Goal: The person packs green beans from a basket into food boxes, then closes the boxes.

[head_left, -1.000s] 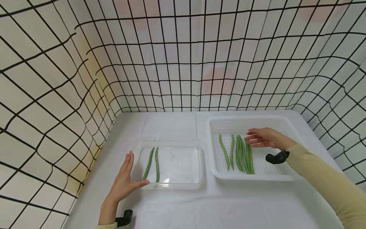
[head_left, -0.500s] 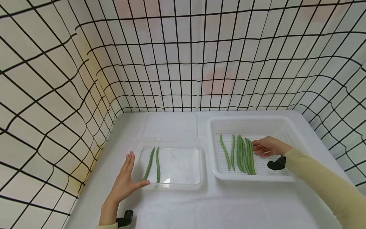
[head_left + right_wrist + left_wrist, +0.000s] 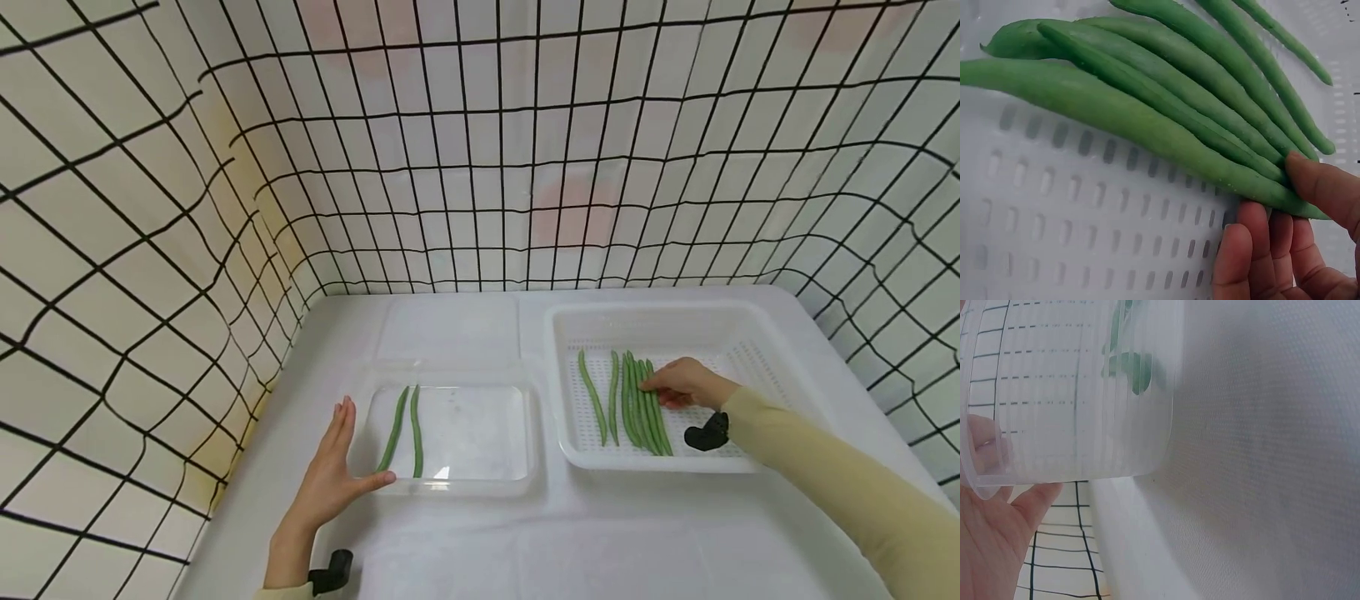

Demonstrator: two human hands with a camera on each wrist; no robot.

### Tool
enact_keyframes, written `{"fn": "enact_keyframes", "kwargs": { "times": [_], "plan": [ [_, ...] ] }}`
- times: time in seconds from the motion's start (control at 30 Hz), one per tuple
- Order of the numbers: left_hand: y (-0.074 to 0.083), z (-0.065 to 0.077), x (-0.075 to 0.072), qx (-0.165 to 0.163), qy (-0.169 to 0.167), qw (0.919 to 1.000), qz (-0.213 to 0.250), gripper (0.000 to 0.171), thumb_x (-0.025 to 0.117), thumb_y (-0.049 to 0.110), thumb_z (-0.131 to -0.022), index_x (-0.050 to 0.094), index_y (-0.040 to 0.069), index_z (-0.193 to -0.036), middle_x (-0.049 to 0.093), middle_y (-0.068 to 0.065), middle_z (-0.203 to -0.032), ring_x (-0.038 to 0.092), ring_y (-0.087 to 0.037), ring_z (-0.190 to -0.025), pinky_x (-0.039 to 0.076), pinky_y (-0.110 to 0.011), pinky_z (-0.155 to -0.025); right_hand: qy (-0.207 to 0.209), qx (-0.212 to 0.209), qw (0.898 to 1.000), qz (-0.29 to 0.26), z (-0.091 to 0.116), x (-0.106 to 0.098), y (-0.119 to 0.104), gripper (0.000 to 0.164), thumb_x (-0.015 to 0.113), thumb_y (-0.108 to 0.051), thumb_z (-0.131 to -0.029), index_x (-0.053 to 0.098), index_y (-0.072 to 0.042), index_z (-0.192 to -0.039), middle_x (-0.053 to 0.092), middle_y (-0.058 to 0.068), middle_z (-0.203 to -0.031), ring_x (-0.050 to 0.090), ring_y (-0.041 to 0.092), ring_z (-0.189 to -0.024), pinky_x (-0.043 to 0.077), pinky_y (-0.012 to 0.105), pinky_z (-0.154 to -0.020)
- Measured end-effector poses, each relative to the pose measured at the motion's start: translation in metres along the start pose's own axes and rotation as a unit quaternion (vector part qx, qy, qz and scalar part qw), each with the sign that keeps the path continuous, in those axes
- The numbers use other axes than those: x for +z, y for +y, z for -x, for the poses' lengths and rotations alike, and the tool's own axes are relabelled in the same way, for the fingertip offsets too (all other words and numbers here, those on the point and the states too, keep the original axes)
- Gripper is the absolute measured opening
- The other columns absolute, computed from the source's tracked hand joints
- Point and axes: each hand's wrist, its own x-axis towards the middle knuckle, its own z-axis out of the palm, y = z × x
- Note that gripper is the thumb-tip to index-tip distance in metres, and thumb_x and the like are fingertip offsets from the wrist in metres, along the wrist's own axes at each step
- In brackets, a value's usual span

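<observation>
Several green beans (image 3: 632,404) lie side by side in a white perforated basket (image 3: 720,464) on the right. My right hand (image 3: 690,383) is at their right edge. In the right wrist view, its thumb reaches over the bean ends and its fingers curl at the side of the nearest bean (image 3: 1147,128), pinching there. My left hand (image 3: 326,471), fingers straight and thumb spread, rests against the left side and near corner of a clear plastic container (image 3: 480,487). Two green beans (image 3: 405,429) lie in its left part.
The container and basket stand side by side on a white-covered table (image 3: 570,542). Black wire mesh (image 3: 517,167) rises behind the table and along both sides. Black devices (image 3: 707,432) are strapped to both wrists.
My right hand first lowered to the right of the bean row, then moved left onto the beans, which now lie closer together at the far ends. The left hand stays in place.
</observation>
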Motion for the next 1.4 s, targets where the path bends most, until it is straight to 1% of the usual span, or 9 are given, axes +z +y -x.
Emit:
{"fn": "enact_keyframes", "kwargs": {
  "times": [0.13, 0.33, 0.43, 0.63, 0.7, 0.8, 1.07, 1.3, 1.4],
  "plan": [
    [0.000, 0.001, 0.001, 0.001, -0.001, 1.0000, -0.001, 0.125, 0.081, 0.052, -0.066, -0.003, 0.020, -0.153, 0.000, -0.007, -0.158, 0.000, -0.032, -0.142, 0.018, -0.067, -0.101, -0.008, 0.006, 0.999, -0.036, 0.004, -0.003, -0.001, 0.015, 0.070, -0.012, -0.085, 0.063, 0.000, -0.089, 0.060, 0.003, -0.061, 0.059, 0.011, -0.053, 0.052, 0.026, -0.057],
    [-0.001, 0.000, 0.000, 0.005, 0.003, 1.0000, -0.005, 0.125, 0.081, 0.053, -0.066, -0.003, 0.021, -0.153, 0.002, -0.010, -0.158, 0.001, -0.031, -0.143, 0.019, -0.067, -0.100, -0.017, -0.024, 0.994, -0.102, 0.013, -0.017, -0.011, 0.019, 0.066, -0.011, -0.090, 0.062, 0.005, -0.101, 0.065, 0.003, -0.076, 0.062, 0.011, -0.067, 0.054, 0.028, -0.070],
    [0.000, 0.000, 0.000, 0.001, 0.001, 1.0000, -0.006, 0.125, 0.080, 0.054, -0.066, -0.003, 0.022, -0.153, 0.002, -0.011, -0.158, 0.001, -0.031, -0.143, 0.019, -0.068, -0.100, -0.035, -0.035, 0.992, -0.116, 0.017, -0.023, -0.016, 0.025, 0.061, -0.014, -0.093, 0.059, 0.005, -0.109, 0.067, 0.002, -0.082, 0.063, 0.011, -0.071, 0.053, 0.028, -0.073],
    [0.000, 0.001, 0.000, -0.002, 0.001, 1.0000, -0.009, 0.125, 0.080, 0.055, -0.066, -0.003, 0.022, -0.153, 0.002, -0.011, -0.158, 0.001, -0.031, -0.143, 0.019, -0.068, -0.100, -0.060, -0.058, 0.991, -0.102, 0.024, -0.023, -0.032, 0.055, 0.055, -0.023, -0.098, 0.035, 0.010, -0.137, 0.068, 0.003, -0.094, 0.066, 0.011, -0.079, 0.053, 0.029, -0.076],
    [0.000, 0.000, 0.000, 0.000, 0.003, 1.0000, -0.010, 0.124, 0.080, 0.056, -0.066, -0.003, 0.022, -0.153, 0.003, -0.011, -0.158, 0.001, -0.031, -0.143, 0.020, -0.068, -0.099, -0.063, -0.064, 0.991, -0.095, 0.027, -0.020, -0.039, 0.062, 0.055, -0.025, -0.098, 0.028, 0.011, -0.141, 0.067, 0.003, -0.095, 0.066, 0.011, -0.081, 0.053, 0.029, -0.076],
    [-0.001, 0.000, 0.000, 0.001, 0.003, 1.0000, -0.009, 0.124, 0.079, 0.055, -0.067, -0.003, 0.022, -0.153, 0.003, -0.011, -0.158, 0.001, -0.030, -0.143, 0.020, -0.068, -0.099, -0.068, -0.066, 0.991, -0.094, 0.030, -0.016, -0.049, 0.063, 0.056, -0.026, -0.097, 0.028, 0.009, -0.142, 0.067, 0.003, -0.095, 0.066, 0.011, -0.079, 0.053, 0.029, -0.075],
    [-0.001, 0.000, 0.001, -0.002, 0.004, 1.0000, -0.007, 0.124, 0.082, 0.051, -0.066, -0.002, 0.021, -0.153, 0.002, -0.008, -0.158, 0.001, -0.031, -0.143, 0.019, -0.068, -0.100, -0.108, -0.074, 0.984, -0.120, 0.041, 0.006, -0.073, 0.035, 0.056, -0.023, -0.098, 0.048, 0.002, -0.122, 0.066, 0.005, -0.094, 0.064, 0.010, -0.072, 0.054, 0.027, -0.071],
    [-0.001, 0.001, 0.001, -0.001, 0.008, 1.0000, -0.003, 0.126, 0.081, 0.054, -0.065, -0.001, 0.020, -0.153, 0.002, -0.008, -0.158, 0.002, -0.032, -0.143, 0.019, -0.067, -0.100, -0.129, -0.084, 0.982, -0.113, 0.041, 0.032, -0.097, 0.051, 0.057, -0.026, -0.097, 0.040, 0.004, -0.136, 0.066, 0.009, -0.101, 0.064, 0.010, -0.072, 0.054, 0.025, -0.069],
    [-0.001, 0.000, 0.001, 0.000, 0.010, 0.9999, -0.003, 0.126, 0.081, 0.055, -0.065, -0.001, 0.019, -0.154, 0.002, -0.008, -0.158, 0.002, -0.033, -0.142, 0.019, -0.067, -0.101, -0.144, -0.090, 0.979, -0.116, 0.042, 0.048, -0.108, 0.049, 0.057, -0.025, -0.097, 0.043, 0.005, -0.133, 0.066, 0.010, -0.102, 0.064, 0.010, -0.072, 0.054, 0.025, -0.068]
  ]
}}
